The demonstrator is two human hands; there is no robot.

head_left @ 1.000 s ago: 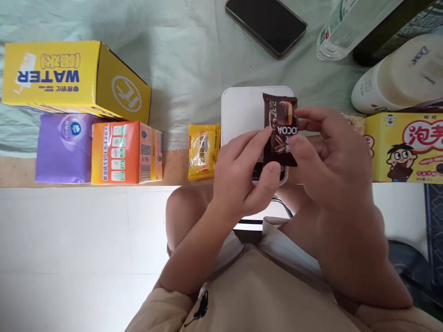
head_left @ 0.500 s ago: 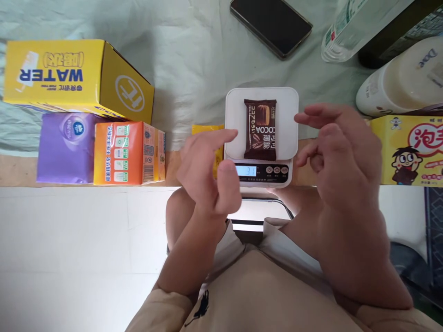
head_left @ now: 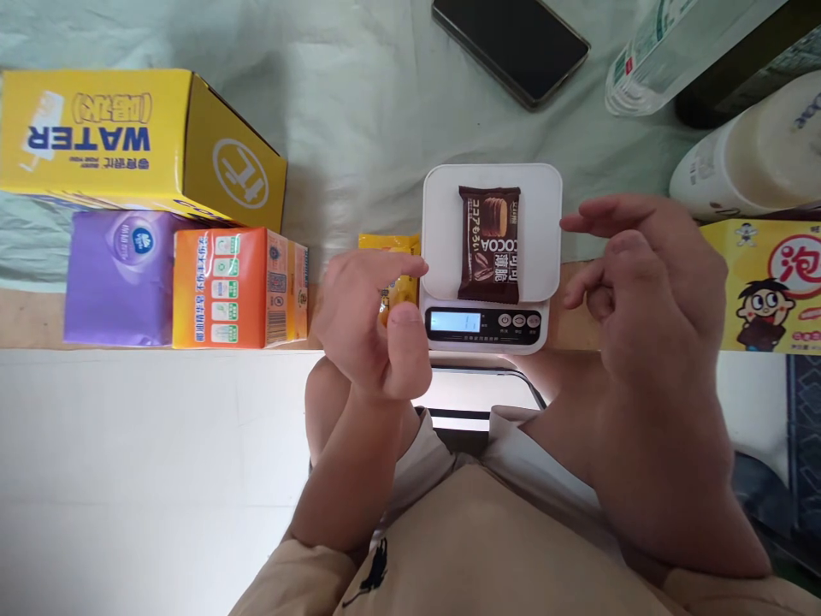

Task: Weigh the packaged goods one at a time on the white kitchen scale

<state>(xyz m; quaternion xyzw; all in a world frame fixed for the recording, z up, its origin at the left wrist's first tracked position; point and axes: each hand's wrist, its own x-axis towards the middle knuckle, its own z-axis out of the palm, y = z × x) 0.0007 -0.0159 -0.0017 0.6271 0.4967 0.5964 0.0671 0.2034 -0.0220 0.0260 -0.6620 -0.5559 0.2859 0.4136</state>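
Note:
A brown packet of cocoa biscuits point(head_left: 491, 244) lies on the white plate of a kitchen scale point(head_left: 542, 231) at the table's near edge. The scale's small display is lit, but I cannot read a figure on it. My left hand point(head_left: 372, 325) is open and holds nothing, its index finger pointing at the scale's left side. Under and behind that hand lies a small yellow packet point(head_left: 388, 243), partly hidden. To the right of the scale, my right hand point(head_left: 660, 282) hovers open and empty, fingers partly bent, apart from the plate.
On the left stand a yellow box point(head_left: 96, 141), a purple tissue pack point(head_left: 119, 282) and an orange box point(head_left: 218, 287). A black phone point(head_left: 513, 47) lies at the back. Bottles, including a clear one point(head_left: 673, 56) and a white one point(head_left: 724, 158), and a yellow snack box point(head_left: 770, 287) occupy the right.
Both hands have drawn apart from the scale, the left one leftward and the right one rightward. The display's earlier figure, about 31, no longer reads clearly.

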